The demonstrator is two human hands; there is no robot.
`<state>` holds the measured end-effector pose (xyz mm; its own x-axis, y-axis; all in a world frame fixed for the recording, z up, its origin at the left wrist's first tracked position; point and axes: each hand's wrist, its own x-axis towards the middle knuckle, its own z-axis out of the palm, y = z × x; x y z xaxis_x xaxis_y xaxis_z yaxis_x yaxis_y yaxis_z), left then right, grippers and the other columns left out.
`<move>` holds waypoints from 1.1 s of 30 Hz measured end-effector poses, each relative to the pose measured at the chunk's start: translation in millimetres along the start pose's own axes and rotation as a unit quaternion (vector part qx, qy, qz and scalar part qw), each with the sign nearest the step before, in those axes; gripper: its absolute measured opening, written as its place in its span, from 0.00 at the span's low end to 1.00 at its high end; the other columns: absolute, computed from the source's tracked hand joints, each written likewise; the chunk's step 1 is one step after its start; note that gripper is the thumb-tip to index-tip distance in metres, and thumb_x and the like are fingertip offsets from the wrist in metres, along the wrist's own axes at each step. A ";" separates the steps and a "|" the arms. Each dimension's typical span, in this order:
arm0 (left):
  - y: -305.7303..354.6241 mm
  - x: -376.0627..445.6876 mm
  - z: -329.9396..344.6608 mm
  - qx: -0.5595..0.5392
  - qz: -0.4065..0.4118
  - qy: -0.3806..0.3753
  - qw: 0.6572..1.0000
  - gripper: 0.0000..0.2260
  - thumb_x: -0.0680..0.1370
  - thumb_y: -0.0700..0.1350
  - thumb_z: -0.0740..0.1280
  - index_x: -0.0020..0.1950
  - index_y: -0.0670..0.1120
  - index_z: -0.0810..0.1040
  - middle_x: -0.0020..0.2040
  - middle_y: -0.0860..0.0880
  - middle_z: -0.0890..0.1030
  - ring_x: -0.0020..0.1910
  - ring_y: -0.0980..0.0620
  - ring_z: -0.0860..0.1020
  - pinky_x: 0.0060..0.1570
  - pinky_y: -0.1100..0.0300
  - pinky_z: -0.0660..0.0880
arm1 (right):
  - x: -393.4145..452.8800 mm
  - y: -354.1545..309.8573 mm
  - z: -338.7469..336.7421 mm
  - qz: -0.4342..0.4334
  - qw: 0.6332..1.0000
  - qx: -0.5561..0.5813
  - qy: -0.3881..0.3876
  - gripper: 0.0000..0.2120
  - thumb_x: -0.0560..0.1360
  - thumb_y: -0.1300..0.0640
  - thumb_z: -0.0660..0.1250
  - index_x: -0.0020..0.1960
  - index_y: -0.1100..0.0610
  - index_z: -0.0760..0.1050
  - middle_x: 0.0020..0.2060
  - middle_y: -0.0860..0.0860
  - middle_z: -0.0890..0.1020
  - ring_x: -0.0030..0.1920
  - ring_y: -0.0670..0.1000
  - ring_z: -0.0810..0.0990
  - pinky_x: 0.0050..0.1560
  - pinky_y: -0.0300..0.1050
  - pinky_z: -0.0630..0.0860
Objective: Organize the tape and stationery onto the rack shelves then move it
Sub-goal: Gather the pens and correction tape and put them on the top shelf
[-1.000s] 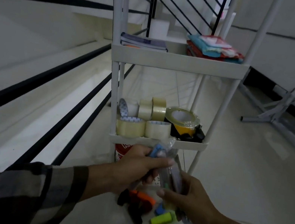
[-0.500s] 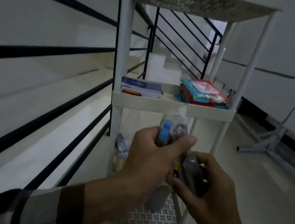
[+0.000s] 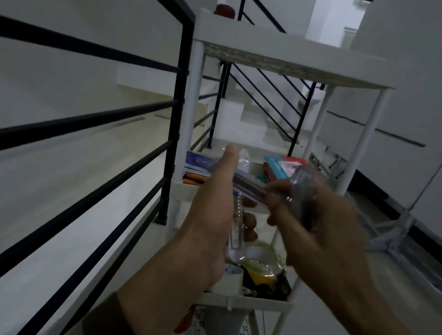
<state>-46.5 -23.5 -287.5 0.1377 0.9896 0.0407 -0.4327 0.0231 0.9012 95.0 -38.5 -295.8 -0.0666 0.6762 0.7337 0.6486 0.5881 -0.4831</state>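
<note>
A white rack [image 3: 361, 150] with several shelves stands in front of me. My left hand [image 3: 208, 224] grips a clear plastic packet of stationery [image 3: 237, 226], held upright before the middle shelf. My right hand [image 3: 318, 226] holds another clear packet [image 3: 302, 193], and both hands touch a dark strip between them. Tape rolls [image 3: 259, 259] lie on the shelf below, partly hidden by my hands. Books [image 3: 198, 162] and a red and blue stack [image 3: 280, 166] rest on the middle shelf.
A black railing [image 3: 174, 117] runs along the left, right beside the rack. A grey cup [image 3: 221, 325] stands on the perforated bottom shelf. A red object [image 3: 225, 10] sits on the top shelf. A grey metal stand [image 3: 406, 232] lies on the floor at right. Stairs rise behind.
My view has risen from the floor to the rack's upper shelves. Both hands lifted the packets from near the floor up to the middle shelf, and they have drawn slightly apart.
</note>
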 end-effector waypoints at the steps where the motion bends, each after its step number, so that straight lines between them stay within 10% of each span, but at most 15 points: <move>1: -0.2 2.1 -3.0 -0.010 -0.004 0.012 1.000 0.24 0.81 0.66 0.60 0.55 0.48 0.83 0.43 0.45 0.82 0.34 0.50 0.77 0.34 0.56 0.76 | 5.8 -0.7 -5.3 0.024 1.000 0.000 -0.008 0.07 0.77 0.44 0.64 0.47 0.45 0.78 0.39 0.53 0.83 0.35 0.53 0.83 0.29 0.53 0.81; 6: -0.9 14.7 -20.0 -0.040 0.005 0.009 0.999 0.11 0.82 0.50 0.69 0.56 0.42 0.81 0.40 0.44 0.81 0.28 0.54 0.75 0.29 0.58 0.75 | 23.8 2.7 -27.3 0.117 0.991 0.013 -0.068 0.03 0.76 0.51 0.71 0.48 0.49 0.79 0.39 0.52 0.83 0.30 0.43 0.81 0.24 0.34 0.74; 14: -5.9 25.1 -32.6 -0.057 0.019 0.018 0.998 0.09 0.80 0.47 0.72 0.51 0.41 0.81 0.36 0.45 0.78 0.27 0.54 0.73 0.26 0.60 0.73 | 23.1 -3.1 -30.6 0.151 0.975 0.061 -0.149 0.16 0.67 0.45 0.74 0.52 0.50 0.84 0.42 0.48 0.86 0.27 0.47 0.78 0.24 0.38 0.73; 23: -0.2 30.4 -44.6 -0.028 -0.008 0.004 1.000 0.15 0.80 0.54 0.71 0.55 0.43 0.80 0.38 0.45 0.82 0.27 0.54 0.73 0.25 0.60 0.72 | 77.5 7.8 -50.3 0.241 0.961 0.136 -0.020 0.17 0.70 0.53 0.75 0.57 0.55 0.80 0.44 0.56 0.87 0.31 0.49 0.83 0.26 0.39 0.77; 33: 1.6 35.6 -50.6 -0.036 -0.024 0.004 0.999 0.15 0.80 0.54 0.70 0.56 0.43 0.79 0.37 0.46 0.82 0.28 0.54 0.73 0.26 0.61 0.70 | 156.8 37.9 -10.4 0.223 0.960 -0.066 -0.155 0.11 0.77 0.55 0.73 0.56 0.54 0.75 0.45 0.53 0.83 0.38 0.48 0.84 0.32 0.39 0.79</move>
<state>-87.4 18.9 -306.4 0.1520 0.9884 -0.0059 -0.4881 0.0802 0.8691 117.1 85.2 -194.1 0.0311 0.9594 0.2802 0.7546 0.1613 -0.6361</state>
